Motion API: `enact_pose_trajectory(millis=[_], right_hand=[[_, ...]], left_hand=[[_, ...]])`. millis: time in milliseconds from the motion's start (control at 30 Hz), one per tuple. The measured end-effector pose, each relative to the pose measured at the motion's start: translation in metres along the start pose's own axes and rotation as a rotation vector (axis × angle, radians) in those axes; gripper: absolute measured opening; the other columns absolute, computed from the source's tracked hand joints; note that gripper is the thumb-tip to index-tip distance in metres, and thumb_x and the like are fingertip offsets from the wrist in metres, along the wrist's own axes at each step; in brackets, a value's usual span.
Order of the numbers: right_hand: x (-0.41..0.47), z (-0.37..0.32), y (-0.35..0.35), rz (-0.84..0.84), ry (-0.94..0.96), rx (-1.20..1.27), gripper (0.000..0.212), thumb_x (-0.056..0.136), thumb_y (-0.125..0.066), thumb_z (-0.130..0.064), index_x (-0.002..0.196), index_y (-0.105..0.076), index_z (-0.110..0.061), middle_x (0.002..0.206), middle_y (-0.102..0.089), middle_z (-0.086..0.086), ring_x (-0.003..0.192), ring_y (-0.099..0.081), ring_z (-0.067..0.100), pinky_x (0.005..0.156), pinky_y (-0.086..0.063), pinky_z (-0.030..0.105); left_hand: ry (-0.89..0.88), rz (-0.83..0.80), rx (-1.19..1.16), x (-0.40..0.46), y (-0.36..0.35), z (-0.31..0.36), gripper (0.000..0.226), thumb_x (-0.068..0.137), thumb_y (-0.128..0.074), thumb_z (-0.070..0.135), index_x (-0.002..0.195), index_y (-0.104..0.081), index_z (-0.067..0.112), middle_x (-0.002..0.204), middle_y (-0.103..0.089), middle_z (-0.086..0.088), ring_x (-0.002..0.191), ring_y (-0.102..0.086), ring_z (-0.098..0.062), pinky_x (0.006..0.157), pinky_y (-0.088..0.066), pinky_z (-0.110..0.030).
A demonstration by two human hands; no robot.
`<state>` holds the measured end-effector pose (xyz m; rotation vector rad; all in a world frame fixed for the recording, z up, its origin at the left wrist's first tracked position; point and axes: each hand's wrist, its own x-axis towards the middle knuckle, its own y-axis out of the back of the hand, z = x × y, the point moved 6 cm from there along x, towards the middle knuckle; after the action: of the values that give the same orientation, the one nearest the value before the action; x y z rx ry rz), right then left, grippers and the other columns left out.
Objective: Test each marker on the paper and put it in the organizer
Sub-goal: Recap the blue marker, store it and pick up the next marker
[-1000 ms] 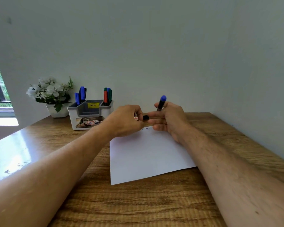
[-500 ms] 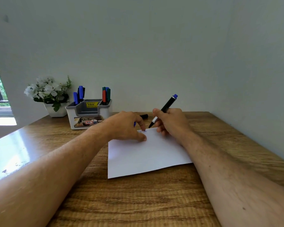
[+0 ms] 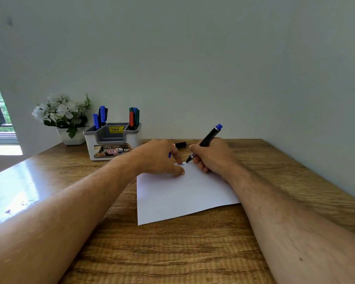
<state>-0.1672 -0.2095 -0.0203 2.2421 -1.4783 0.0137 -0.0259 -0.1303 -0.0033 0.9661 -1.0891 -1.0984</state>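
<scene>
Nearby, organizer (image 3: 113, 140) and flowerpot (image 3: 71, 137) stand behind; right fingers (image 3: 201, 166) grip marker (image 3: 208, 140); left fingers (image 3: 178, 171) pin paper (image 3: 184, 193).

The paper (image 3: 184, 193) lies on the table (image 3: 172, 253) at the centre. The organizer (image 3: 113, 144) stands at ten o'clock from it, near the wall, with markers (image 3: 134, 117) upright in its back compartments. A flower pot (image 3: 70, 136) stands just beside the organizer at its nine o'clock. Another marker (image 3: 180, 144) lies on the table at the paper's twelve o'clock. The left hand (image 3: 160, 158) rests on the paper's far edge; the right hand (image 3: 211, 155), at its three o'clock, holds a marker (image 3: 208, 140) tip-down on the paper.
</scene>
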Motion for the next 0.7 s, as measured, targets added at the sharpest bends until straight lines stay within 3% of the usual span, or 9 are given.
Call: enact_pose_trajectory(millis=[267, 533, 700], right_hand=[[0.0019, 0.0020, 0.0017, 0.024, -0.002, -0.051, 0.020, 0.090, -0.066, -0.028, 0.089, -0.073, -0.009, 0.069, -0.071, 0.002, 0.047, -0.057, 0.008, 0.044, -0.044, 0.022], [0.0032, 0.0033, 0.0024, 0.037, -0.008, -0.065, 0.017, 0.084, -0.066, -0.026, 0.084, -0.073, -0.010, 0.064, -0.069, -0.001, 0.040, -0.053, 0.000, 0.047, -0.043, 0.023], [0.0038, 0.0032, 0.0046, 0.060, -0.017, -0.076, 0.016, 0.083, -0.065, -0.023, 0.082, -0.072, -0.009, 0.067, -0.070, 0.002, 0.047, -0.054, 0.008, 0.049, -0.043, 0.026]], left_hand=[[0.000, -0.014, 0.003, 0.0022, -0.0017, -0.0018, 0.032, 0.075, -0.072, 0.058, 0.102, -0.071, 0.041, 0.079, -0.049, 0.019, 0.072, -0.049, -0.001, 0.061, -0.036, -0.022], [0.012, -0.026, -0.006, 0.0039, -0.0035, -0.0038, 0.029, 0.076, -0.072, 0.058, 0.100, -0.071, 0.042, 0.084, -0.049, 0.022, 0.077, -0.048, 0.000, 0.071, -0.038, -0.027], [0.017, -0.033, -0.007, 0.0040, -0.0048, -0.0047, 0.030, 0.076, -0.072, 0.058, 0.101, -0.071, 0.042, 0.088, -0.045, 0.025, 0.079, -0.046, 0.000, 0.079, -0.038, -0.029]])
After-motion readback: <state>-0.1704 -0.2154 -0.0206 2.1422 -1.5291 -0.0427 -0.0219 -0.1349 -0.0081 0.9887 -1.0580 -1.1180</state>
